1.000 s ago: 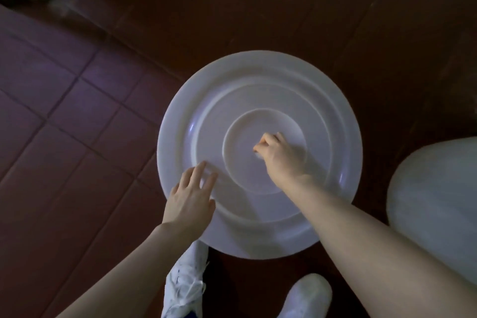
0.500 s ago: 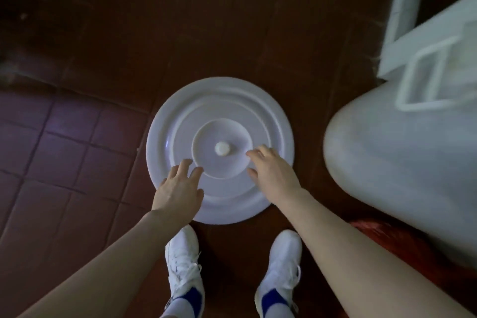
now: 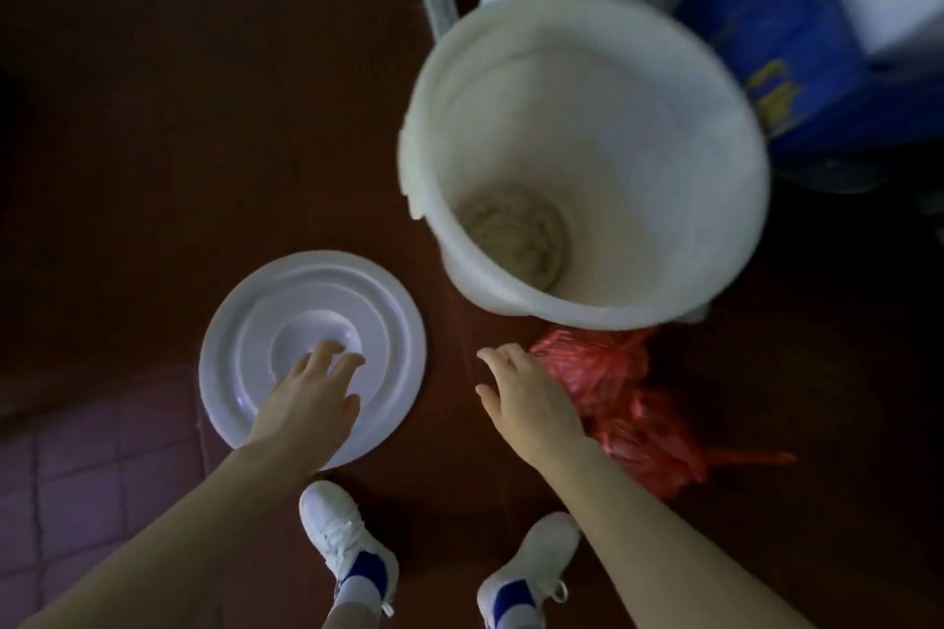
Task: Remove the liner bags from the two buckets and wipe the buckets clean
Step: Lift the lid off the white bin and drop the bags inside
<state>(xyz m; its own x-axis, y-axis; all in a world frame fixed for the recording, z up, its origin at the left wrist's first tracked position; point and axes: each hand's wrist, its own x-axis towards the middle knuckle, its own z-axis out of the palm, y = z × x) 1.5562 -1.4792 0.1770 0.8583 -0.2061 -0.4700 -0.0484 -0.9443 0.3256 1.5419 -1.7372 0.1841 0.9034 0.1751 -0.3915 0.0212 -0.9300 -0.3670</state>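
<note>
— Where's the white bucket (image 3: 613,118)?
— Beyond the right hand (image 3: 526,398), past its fingertips and a little off to the right. Stands with its mouth open, blurred. Holds a crumpled beige lump (image 3: 513,240) at the bottom; cannot tell whether cloth or liner.
— And the red plastic bag (image 3: 613,388)?
— Lies bunched on the floor (image 3: 153,118) just beside that same hand, on its outer side, below the bucket's near wall.
— Right hand gripping anything?
— Nothing. Hangs palm down over the floor, fingers loose and slightly spread.
— Left hand (image 3: 311,398)?
— Lies over the round white lid (image 3: 388,337), fingers nearly straight, tips reaching the sunken centre. No curl round anything to be seen; cannot tell what sits under the palm.
— Lid's place?
— Flat on the floor under the left hand, well apart from the right one, short of the bucket.
— Further out?
— Two white shoes (image 3: 337,531) back behind both wrists. A blue object (image 3: 797,15) far beyond the bucket, off to the right.
</note>
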